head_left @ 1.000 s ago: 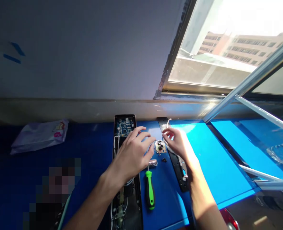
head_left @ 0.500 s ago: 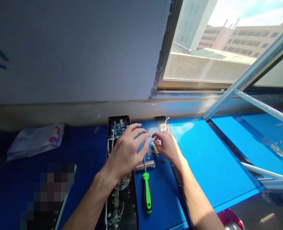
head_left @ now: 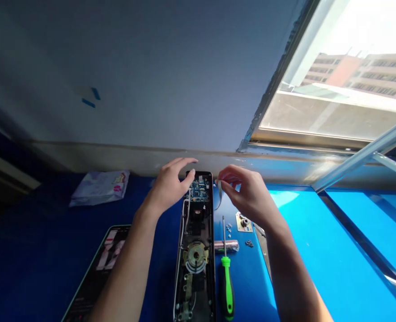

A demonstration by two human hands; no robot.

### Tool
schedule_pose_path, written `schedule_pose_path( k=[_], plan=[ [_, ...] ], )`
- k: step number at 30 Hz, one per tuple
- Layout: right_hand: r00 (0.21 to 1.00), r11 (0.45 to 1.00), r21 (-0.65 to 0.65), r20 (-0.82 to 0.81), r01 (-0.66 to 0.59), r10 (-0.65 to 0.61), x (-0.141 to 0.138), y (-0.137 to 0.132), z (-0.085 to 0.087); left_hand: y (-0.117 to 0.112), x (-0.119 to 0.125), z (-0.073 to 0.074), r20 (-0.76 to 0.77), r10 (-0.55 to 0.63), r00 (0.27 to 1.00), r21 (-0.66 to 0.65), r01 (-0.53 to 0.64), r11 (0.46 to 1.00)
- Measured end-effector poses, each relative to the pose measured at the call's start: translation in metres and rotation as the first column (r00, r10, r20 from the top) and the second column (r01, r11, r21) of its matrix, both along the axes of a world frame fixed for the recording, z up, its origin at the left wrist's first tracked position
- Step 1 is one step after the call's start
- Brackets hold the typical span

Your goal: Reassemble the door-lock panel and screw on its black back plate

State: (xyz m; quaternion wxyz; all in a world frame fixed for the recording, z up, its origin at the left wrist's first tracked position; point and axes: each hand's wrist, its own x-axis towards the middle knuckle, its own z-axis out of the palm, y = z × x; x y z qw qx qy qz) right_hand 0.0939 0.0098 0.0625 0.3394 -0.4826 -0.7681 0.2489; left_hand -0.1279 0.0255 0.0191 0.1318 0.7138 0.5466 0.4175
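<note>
Near the back edge of the worktop (head_left: 298,232), a strip (head_left: 220,193) is pinched in the right hand (head_left: 246,192), with the left hand (head_left: 168,185) spread apart; likely light, bendy and easily torn, it should be held by its ends.

Black casing (head_left: 204,300), blue circuit board (head_left: 200,191)

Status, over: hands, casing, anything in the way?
Right hand pinching ribbon cable; left hand open near circuit board. Black casing open. Green-handled screwdriver alongside, not blocking.
</note>
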Motion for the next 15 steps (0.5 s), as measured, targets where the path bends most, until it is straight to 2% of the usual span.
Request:
schedule_pose_path(
  k=[2, 6, 10, 15],
  plan=[
    [1.0, 1.0, -0.022, 0.014, -0.011, 0.011, -0.014, 0.006, -0.003, -0.001, -0.006, 0.0, 0.011, -0.077, 0.997, -0.032, 0.077, 0.996],
    [0.999, 0.999, -0.035, 0.039, -0.006, 0.007, -0.027, 0.016, -0.021, -0.004, -0.012, -0.001, -0.035, -0.195, 0.98, -0.082, 0.192, 0.978],
    [0.997, 0.999, -0.033, 0.073, -0.025, 0.027, -0.031, 0.019, -0.034, -0.006, -0.013, -0.001, -0.07, -0.218, 0.973, -0.161, 0.205, 0.966],
    [0.993, 0.999, -0.007, 0.117, -0.031, 0.032, -0.031, 0.021, -0.037, -0.005, -0.008, 0.0, -0.09, -0.229, 0.969, -0.208, 0.206, 0.956]
  ],
)
